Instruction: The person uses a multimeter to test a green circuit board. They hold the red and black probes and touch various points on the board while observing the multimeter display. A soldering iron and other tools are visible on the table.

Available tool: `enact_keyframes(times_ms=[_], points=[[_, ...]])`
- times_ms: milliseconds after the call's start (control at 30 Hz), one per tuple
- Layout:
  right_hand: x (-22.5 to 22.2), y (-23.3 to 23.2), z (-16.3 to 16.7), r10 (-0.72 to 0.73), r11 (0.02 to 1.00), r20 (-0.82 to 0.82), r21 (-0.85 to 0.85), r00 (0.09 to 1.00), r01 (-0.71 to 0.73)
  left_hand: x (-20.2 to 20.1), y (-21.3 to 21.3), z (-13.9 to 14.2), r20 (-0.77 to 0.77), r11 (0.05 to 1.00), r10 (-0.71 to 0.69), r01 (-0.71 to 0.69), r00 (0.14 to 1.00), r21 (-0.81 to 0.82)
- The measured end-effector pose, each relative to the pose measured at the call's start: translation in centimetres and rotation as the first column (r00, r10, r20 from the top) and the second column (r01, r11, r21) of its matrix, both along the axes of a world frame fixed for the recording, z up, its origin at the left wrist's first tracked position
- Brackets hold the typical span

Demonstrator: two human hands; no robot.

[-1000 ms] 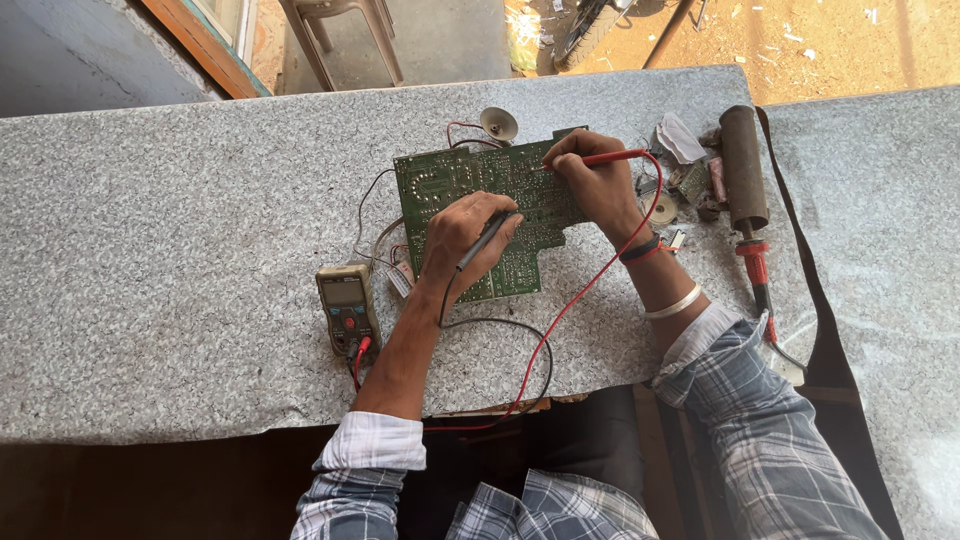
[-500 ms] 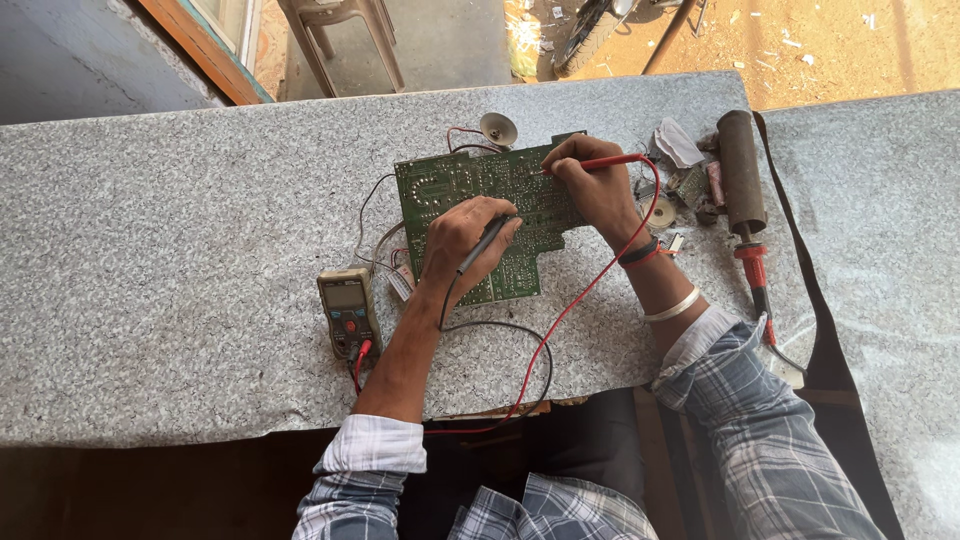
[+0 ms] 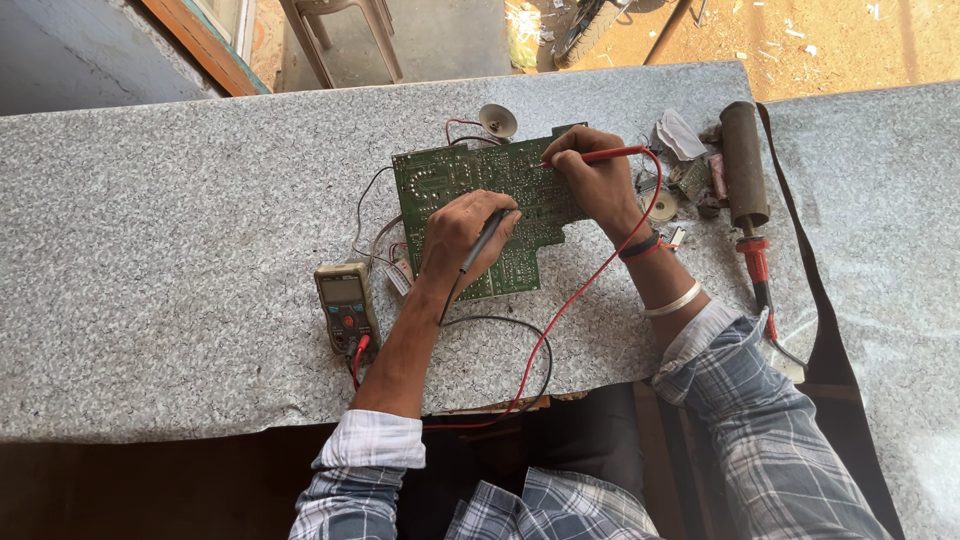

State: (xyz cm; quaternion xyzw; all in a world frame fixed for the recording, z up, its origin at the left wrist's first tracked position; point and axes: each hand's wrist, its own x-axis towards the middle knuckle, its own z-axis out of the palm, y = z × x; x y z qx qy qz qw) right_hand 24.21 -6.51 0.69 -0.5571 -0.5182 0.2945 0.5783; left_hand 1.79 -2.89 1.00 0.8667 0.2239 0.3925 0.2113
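A green circuit board (image 3: pixel 455 180) lies flat on the grey speckled counter (image 3: pixel 180 240). My left hand (image 3: pixel 458 235) grips a black test probe (image 3: pixel 484 240), its tip on the board's middle. My right hand (image 3: pixel 592 180) pinches a red test probe (image 3: pixel 610 154) and presses its tip on the board's upper right part. Red and black leads (image 3: pixel 545 340) curve from the probes back to a small handheld meter (image 3: pixel 345 303) left of my left forearm.
A brown cylindrical tool (image 3: pixel 744 163) with a red-handled piece (image 3: pixel 755 262) lies at the right, beside small loose parts (image 3: pixel 685 180). A small round speaker (image 3: pixel 497 121) sits behind the board. A stool's legs (image 3: pixel 340 40) stand beyond the counter.
Both hands stay on the board with their probes; the probe tips have shifted only slightly.
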Motion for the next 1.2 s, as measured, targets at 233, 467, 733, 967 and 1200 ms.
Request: enact_keyframes(times_ms=[233, 467, 733, 967, 1200], points=[[-0.1, 0.0, 0.0, 0.002, 1.0, -0.007, -0.009, 1.0, -0.002, 0.0, 0.2, -0.4, 0.005, 1.0, -0.01, 0.01, 1.0, -0.003], [-0.1, 0.1, 0.0, 0.001, 1.0, -0.007, -0.005, 1.0, -0.001, 0.1, 0.3, -0.5, 0.005, 1.0, -0.003, 0.003, 1.0, 0.021], [0.0, 0.0, 0.0, 0.006, 1.0, -0.009, 0.01, 1.0, -0.006, 0.0, 0.1, 0.0, -0.014, 1.0, -0.007, 0.007, 1.0, 0.0], [-0.1, 0.0, 0.0, 0.006, 1.0, -0.004, 0.003, 1.0, -0.006, -0.3, 0.2, -0.3, 0.03, 0.999, -0.042, 0.042, 0.999, 0.015], [0.0, 0.0, 0.0, 0.003, 1.0, -0.003, -0.001, 1.0, -0.003, -0.2, 0.6, -1.2, 0.028, 0.997, -0.072, 0.072, 0.997, 0.0]])
